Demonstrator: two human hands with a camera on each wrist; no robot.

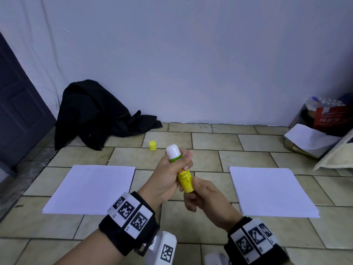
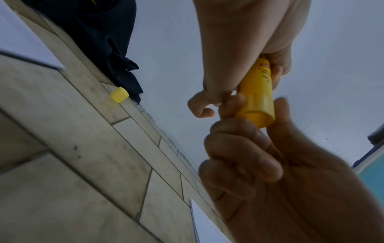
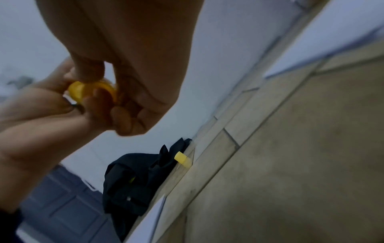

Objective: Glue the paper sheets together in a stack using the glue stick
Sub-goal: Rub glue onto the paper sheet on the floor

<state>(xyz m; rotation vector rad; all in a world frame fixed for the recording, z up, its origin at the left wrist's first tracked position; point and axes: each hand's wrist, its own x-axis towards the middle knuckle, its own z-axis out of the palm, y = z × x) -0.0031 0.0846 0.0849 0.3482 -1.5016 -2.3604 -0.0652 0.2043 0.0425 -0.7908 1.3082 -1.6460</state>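
Note:
A yellow glue stick (image 1: 185,180) with its white glue tip (image 1: 172,150) exposed is held upright above the tiled floor. My left hand (image 1: 175,165) grips its upper part. My right hand (image 1: 193,192) pinches its base; the left wrist view shows those fingers (image 2: 230,105) on the yellow base (image 2: 257,105). The yellow cap (image 1: 152,145) stands on the floor beyond the hands. A single white sheet (image 1: 91,188) lies on the left. A stack of white sheets (image 1: 271,192) lies on the right.
A black garment (image 1: 95,115) is heaped against the wall at the back left, beside a dark door (image 1: 19,104). Boxes and bags (image 1: 328,117) with a loose white sheet (image 1: 309,138) crowd the back right corner. Bare tiles (image 1: 200,226) show between the two paper areas.

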